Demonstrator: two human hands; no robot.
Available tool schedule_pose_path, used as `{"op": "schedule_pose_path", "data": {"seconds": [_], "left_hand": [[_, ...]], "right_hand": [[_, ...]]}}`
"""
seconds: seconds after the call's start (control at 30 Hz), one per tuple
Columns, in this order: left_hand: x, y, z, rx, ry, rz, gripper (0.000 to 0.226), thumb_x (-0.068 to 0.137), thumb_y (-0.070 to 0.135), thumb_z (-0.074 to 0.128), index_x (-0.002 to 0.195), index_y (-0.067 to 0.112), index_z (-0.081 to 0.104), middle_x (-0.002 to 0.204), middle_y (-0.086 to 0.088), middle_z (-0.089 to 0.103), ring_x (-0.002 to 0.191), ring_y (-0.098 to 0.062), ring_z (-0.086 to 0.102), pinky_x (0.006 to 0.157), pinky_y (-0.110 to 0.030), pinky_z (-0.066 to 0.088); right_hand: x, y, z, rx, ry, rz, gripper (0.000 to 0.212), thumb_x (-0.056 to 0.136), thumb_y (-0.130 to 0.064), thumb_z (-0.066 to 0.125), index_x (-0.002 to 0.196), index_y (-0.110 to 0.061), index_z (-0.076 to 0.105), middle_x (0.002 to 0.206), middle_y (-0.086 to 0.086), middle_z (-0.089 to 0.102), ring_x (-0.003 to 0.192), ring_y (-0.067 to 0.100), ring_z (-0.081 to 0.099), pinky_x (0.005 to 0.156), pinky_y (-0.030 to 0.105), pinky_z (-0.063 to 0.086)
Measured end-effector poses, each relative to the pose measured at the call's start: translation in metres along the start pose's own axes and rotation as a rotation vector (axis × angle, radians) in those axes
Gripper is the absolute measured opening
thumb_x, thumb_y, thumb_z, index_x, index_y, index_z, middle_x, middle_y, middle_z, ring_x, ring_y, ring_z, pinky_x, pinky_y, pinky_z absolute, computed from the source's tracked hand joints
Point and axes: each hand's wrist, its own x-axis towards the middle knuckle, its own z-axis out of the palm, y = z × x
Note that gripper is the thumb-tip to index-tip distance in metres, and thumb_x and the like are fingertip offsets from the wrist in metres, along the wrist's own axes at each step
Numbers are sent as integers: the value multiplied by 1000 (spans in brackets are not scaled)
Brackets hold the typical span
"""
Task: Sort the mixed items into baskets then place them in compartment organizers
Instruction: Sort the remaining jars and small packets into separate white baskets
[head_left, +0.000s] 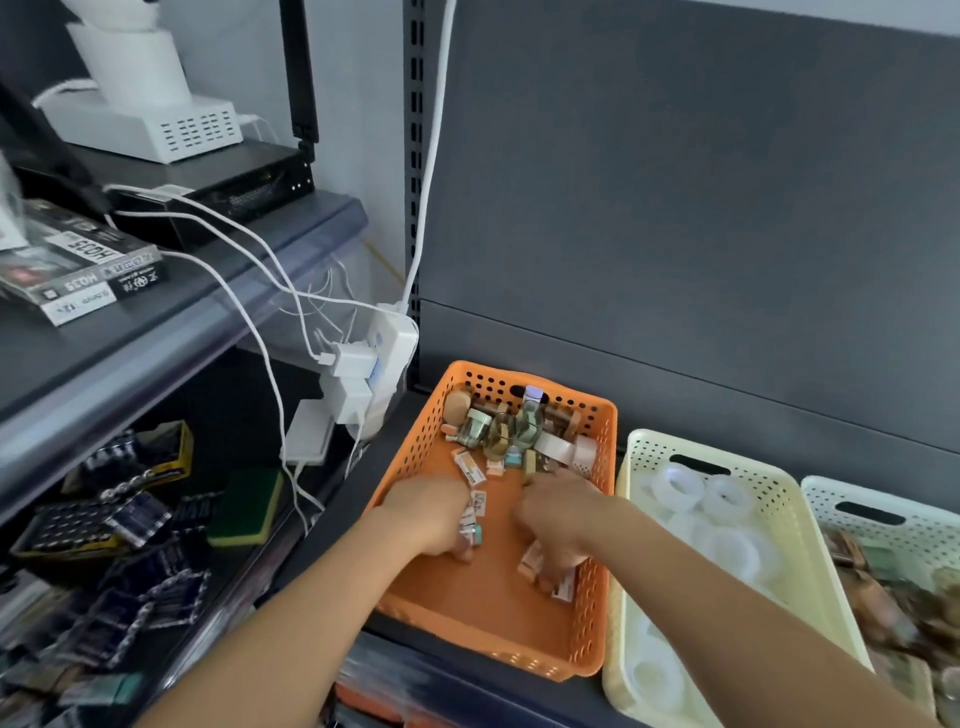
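The left hand (434, 514) is curled knuckles-up inside the orange basket (415, 457), its fingers (460, 551) closed on a small bunch of wrapped erasers (475, 512) that stick out past the knuckles. The right hand (558, 525) is bent the same way toward the basket's right wall, its own fingers clenched over a few more of the little paper-sleeved blocks (535, 564), some of which poke out beneath the palm.

These blocks look light and stiff, with slick paper sleeves, so I judge they slide against one another easily; a loose handful could shed one, and a cupped grip from below would hold them better than a pinch from the top. They should take a squeeze without harm.

Farther back in the same basket lies the rest of the mix: small clear bottles (530, 426), one with a pale purple cap, a tan rounded piece (457, 402) and white tape rolls (563, 449). The bottles may be glass or hard plastic, I cannot tell which, and are best taken round the body one at a time.

Just beside it on the right stands a cream basket (800, 514) holding clear tape rings (685, 488), and beyond that a white basket (883, 499) with brownish items too blurred to name. All three sit on a dark shelf (675, 405).
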Motion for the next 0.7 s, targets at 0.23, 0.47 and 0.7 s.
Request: {"op": "schedule_pose_path", "data": {"seconds": [0.23,0.47,0.7], "left_hand": [[-4,0,2,1,-10,27,40,72,52,75,85,22,54,74,8,52,72,-16,55,57,-30,40],[-7,3,0,-20,7,14,39,71,53,75,86,23,55,77,8,52,76,-17,55,59,-30,40],[-9,2,-6,-91,31,12,33,73,43,77,87,19,59,86,3,60,82,-20,59,71,-34,50]], "right_hand": [[3,-8,-2,-172,-88,55,55,74,-23,78,123,-11,57,130,8,53,126,27,40,102,39,35],[3,-1,11,28,221,108,58,81,-65,54,112,-17,59,113,6,61,105,25,54,92,40,44],[11,-19,17,325,250,149,52,83,-47,65,120,-12,52,123,8,53,114,28,53,90,41,47]]}}
